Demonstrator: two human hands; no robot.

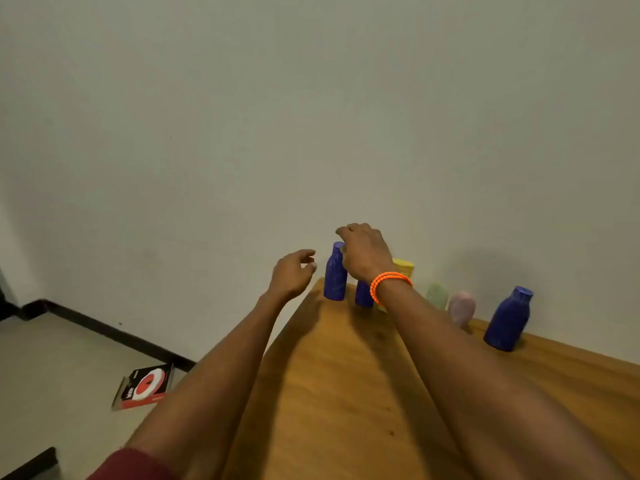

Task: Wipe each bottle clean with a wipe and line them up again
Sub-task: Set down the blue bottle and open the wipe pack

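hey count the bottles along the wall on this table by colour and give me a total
Blue bottles: 3, leftmost, one partly behind the right wrist, far right
Yellow bottle: 1, mostly hidden by the arm
Green bottle: 1, blurred
Pink bottle: 1, blurred
Total: 6 bottles

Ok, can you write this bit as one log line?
right hand: over leftmost blue bottle | left hand: empty | wipe: unseen

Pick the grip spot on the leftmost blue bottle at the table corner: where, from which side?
Grip the leftmost blue bottle round its narrow neck from above-right. It stands upright at the table corner, neck exposed, and the right hand is already there.
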